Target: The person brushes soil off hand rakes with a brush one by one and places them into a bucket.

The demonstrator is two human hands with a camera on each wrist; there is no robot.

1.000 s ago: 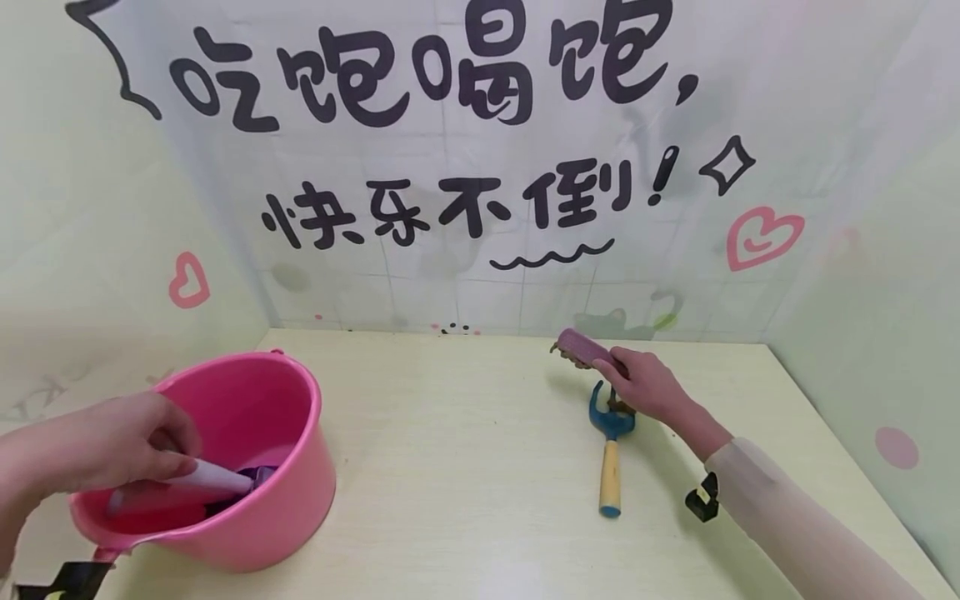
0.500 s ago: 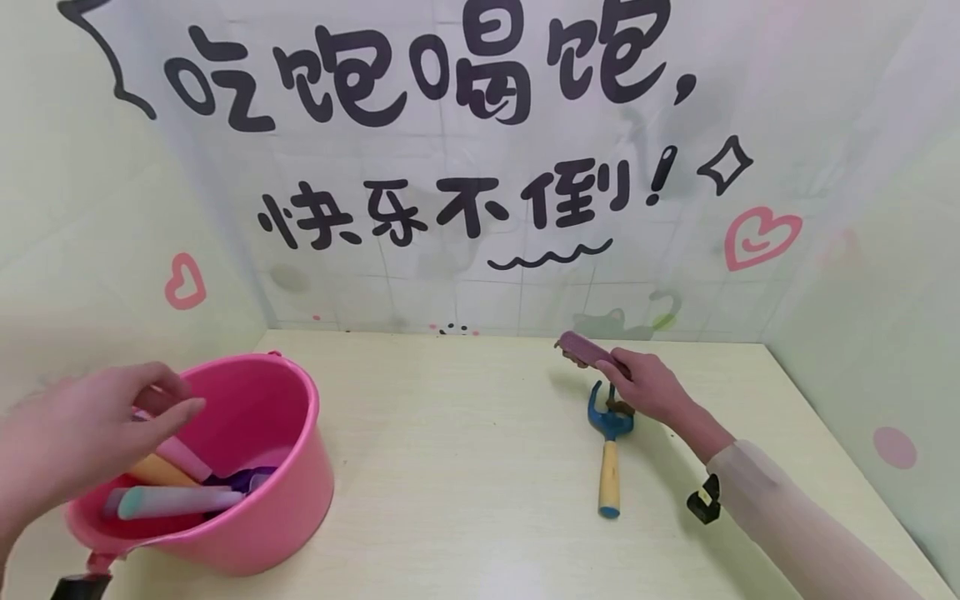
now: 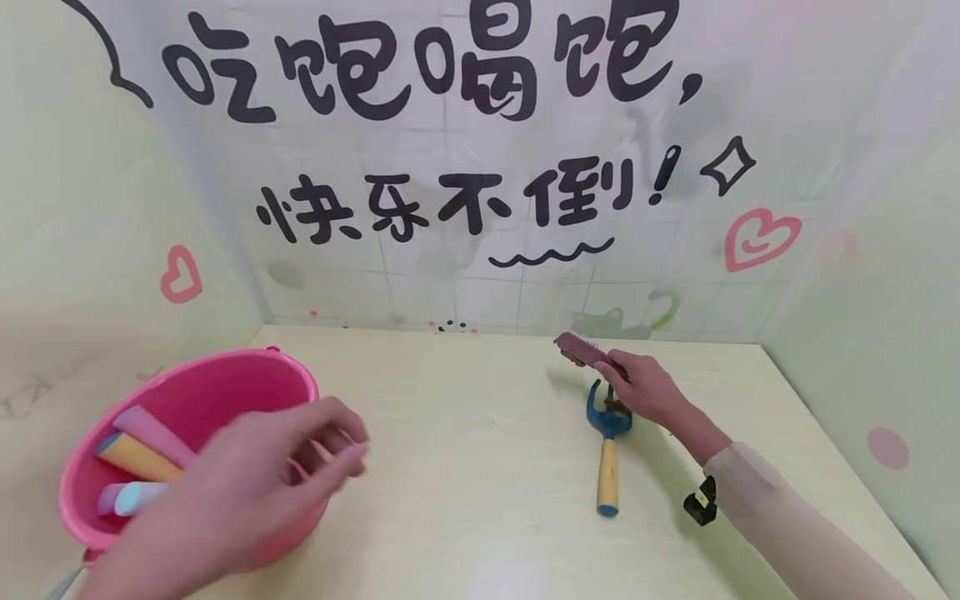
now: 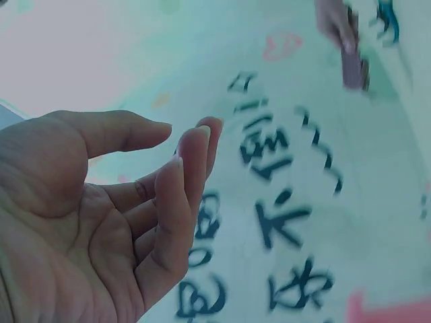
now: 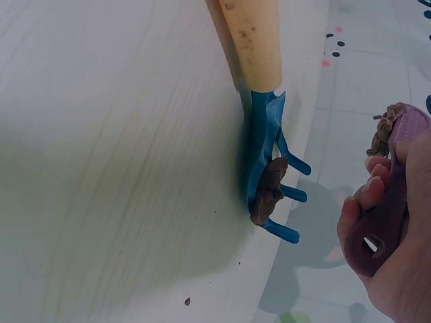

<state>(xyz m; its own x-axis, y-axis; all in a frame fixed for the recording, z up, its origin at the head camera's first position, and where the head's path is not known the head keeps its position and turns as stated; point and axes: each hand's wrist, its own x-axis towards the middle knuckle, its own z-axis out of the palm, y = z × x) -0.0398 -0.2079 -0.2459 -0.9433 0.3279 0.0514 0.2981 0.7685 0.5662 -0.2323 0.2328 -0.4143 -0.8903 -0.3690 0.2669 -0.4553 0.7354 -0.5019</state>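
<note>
My left hand (image 3: 247,483) is empty, fingers loosely bent and thumb apart, and overlaps the right side of the pink bucket (image 3: 240,379) in the head view. In the left wrist view nothing lies between thumb and fingertips (image 4: 172,168). My right hand (image 3: 648,386) grips a purple brush (image 3: 582,348) by its handle, which has a hole at the end. Brown clumps (image 5: 385,128) cling to the brush's underside. Below it on the table lies a blue three-pronged hand rake (image 3: 608,421) with a wooden handle; a brown lump (image 5: 269,192) sits on its prongs.
Several tools stand in the bucket, among them ones with a purple handle (image 3: 153,429), a yellow handle (image 3: 138,454) and a light blue end (image 3: 133,497). Small dark crumbs (image 5: 188,301) dot the table (image 3: 450,467). Printed walls enclose its back and sides.
My left hand let go of the light-coloured handle in the bucket, rose, and moved right across the bucket's front. The right hand keeps its place; the brush has turned slightly.
</note>
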